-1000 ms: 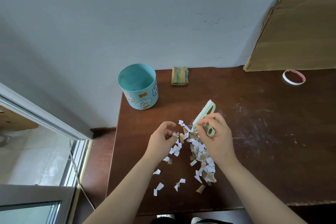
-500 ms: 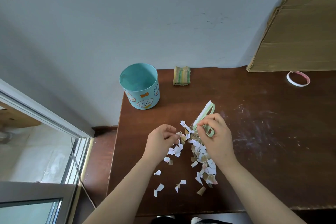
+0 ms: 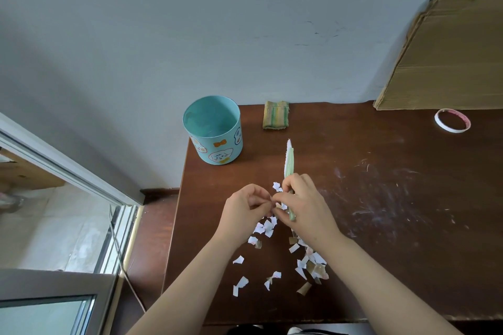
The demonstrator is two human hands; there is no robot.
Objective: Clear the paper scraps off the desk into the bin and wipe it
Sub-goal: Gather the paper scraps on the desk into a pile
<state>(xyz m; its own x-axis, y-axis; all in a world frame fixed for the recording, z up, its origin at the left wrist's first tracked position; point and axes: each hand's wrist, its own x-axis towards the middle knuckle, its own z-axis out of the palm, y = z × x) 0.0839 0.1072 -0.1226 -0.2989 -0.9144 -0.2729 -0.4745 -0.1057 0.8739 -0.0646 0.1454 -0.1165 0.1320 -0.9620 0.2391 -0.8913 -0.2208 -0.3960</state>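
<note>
Several white and brown paper scraps (image 3: pixel 265 228) lie scattered on the dark wooden desk (image 3: pixel 381 212) near its front left part. My right hand (image 3: pixel 302 207) grips a green brush (image 3: pixel 289 160) with white bristles, held on edge and pointing away from me. My left hand (image 3: pixel 245 208) is closed, its fingertips pinching scraps right beside the right hand. A teal bin (image 3: pixel 213 130) with cartoon stickers stands at the desk's back left corner, its inside looking empty. A folded striped cloth (image 3: pixel 275 115) lies by the wall.
A sheet of cardboard (image 3: pixel 446 54) leans against the wall at the back right. A roll of tape (image 3: pixel 452 120) lies in front of it. White scuff marks cover the desk's middle. The desk's left edge drops to a floor and a window frame.
The brush has turned from slanting to standing on edge, pointing straight away. My left hand has closed on scraps and moved up against the right hand. The scrap pile is spread thinner.
</note>
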